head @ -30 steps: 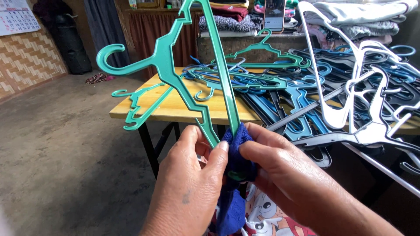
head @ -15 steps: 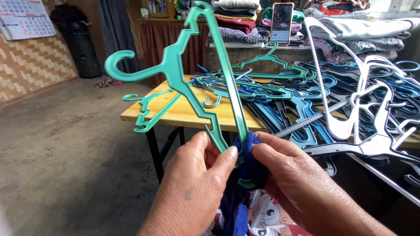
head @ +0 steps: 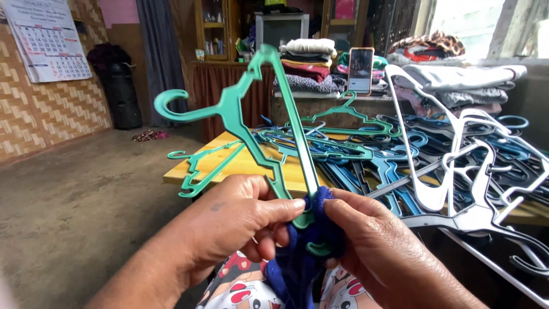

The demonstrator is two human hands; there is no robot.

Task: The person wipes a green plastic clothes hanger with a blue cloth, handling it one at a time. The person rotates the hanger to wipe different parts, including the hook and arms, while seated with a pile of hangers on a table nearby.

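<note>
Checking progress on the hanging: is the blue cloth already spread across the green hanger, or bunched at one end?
Bunched. The blue cloth is gathered at the green hanger's lower end, pinched between left hand and right hand.

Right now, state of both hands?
Left hand: closed, pinching the green hanger and blue cloth.
Right hand: closed on the blue cloth at the hanger's end.

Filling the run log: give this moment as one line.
left hand: pinches green hanger | right hand: grips blue cloth at hanger's end | behind: hanger pile on yellow table
</note>
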